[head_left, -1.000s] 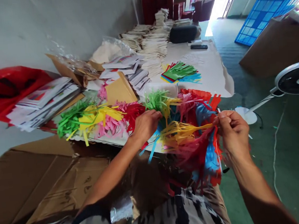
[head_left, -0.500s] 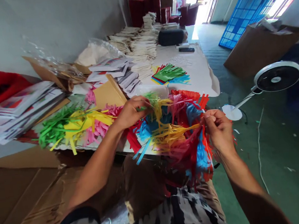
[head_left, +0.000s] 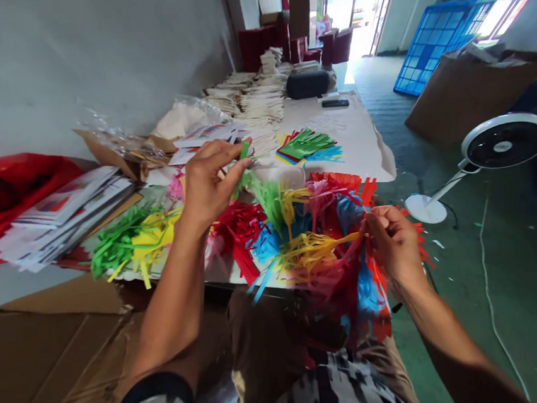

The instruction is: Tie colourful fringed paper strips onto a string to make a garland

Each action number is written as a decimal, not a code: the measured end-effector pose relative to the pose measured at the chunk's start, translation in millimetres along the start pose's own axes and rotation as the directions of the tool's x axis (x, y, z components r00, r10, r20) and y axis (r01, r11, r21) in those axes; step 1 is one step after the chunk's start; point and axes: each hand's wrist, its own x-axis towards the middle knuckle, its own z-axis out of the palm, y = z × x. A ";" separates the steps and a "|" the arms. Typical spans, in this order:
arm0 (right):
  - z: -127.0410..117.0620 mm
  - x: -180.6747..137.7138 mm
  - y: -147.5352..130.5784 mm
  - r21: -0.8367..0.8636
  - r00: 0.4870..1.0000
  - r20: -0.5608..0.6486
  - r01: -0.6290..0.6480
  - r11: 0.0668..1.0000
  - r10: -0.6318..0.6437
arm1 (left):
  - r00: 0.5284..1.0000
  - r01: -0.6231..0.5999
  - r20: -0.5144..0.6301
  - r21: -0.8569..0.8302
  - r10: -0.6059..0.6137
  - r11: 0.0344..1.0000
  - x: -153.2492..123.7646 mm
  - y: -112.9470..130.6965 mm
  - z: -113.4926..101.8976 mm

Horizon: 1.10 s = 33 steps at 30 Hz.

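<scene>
My left hand (head_left: 209, 182) is raised above the table edge and pinches a green fringed paper tassel (head_left: 262, 192) by its top, lifting it out of a tangle of coloured paper tassels (head_left: 315, 247). My right hand (head_left: 393, 243) is closed on the right end of that tangle, gripping yellow, red and blue strips. The bunch hangs down over my lap. A second heap of green, yellow and pink tassels (head_left: 130, 240) lies on the table left of my left arm.
The long table (head_left: 361, 135) carries a flat stack of cut coloured paper (head_left: 308, 146), stacks of printed cards (head_left: 60, 209), paper piles and a black case (head_left: 307, 84). Flattened cardboard (head_left: 50, 349) lies at the lower left. A white floor fan (head_left: 500, 144) stands on the green floor at right.
My left hand has risen from the middle of the pile and pulled a green tassel upward. My right hand stays gripped on the right end of the bunch.
</scene>
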 end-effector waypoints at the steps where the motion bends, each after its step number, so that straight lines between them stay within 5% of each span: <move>1: 1.4 -0.3 -0.3 -0.003 1.000 0.006 0.004 1.000 -0.004 | 1.000 0.007 -0.005 -0.048 -0.007 0.999 -2.1 12.1 5.6; 4: 7.7 -2.4 -4.5 -0.009 0.999 0.009 0.036 0.999 -0.036 | 0.988 0.151 0.037 -0.362 -0.148 0.920 -15.3 45.6 38.5; 7: 14.7 -5.0 -12.7 0.008 0.994 -0.014 0.108 0.994 -0.108 | 0.921 0.388 0.242 -0.633 -0.305 0.670 -35.9 69.5 83.6; 11: 20.1 -4.3 -22.5 -0.037 0.981 -0.030 0.192 0.981 -0.193 | 0.842 0.535 0.415 -0.729 -0.345 0.426 -59.6 88.9 131.2; 16: 16.6 -0.8 -21.8 -0.028 0.979 -0.019 0.200 0.979 -0.201 | 0.808 0.585 0.465 -0.704 -0.362 0.402 -68.3 102.8 152.4; 27: 9.3 -6.6 -17.3 -0.089 0.986 0.054 0.162 0.983 -0.158 | 0.760 0.643 0.493 -0.664 -0.424 0.381 -78.7 99.4 152.7; 33: 10.5 -4.8 -11.4 -0.132 0.991 0.053 0.133 0.982 -0.127 | 0.769 0.615 0.410 -0.682 -0.490 0.395 -83.0 102.8 153.0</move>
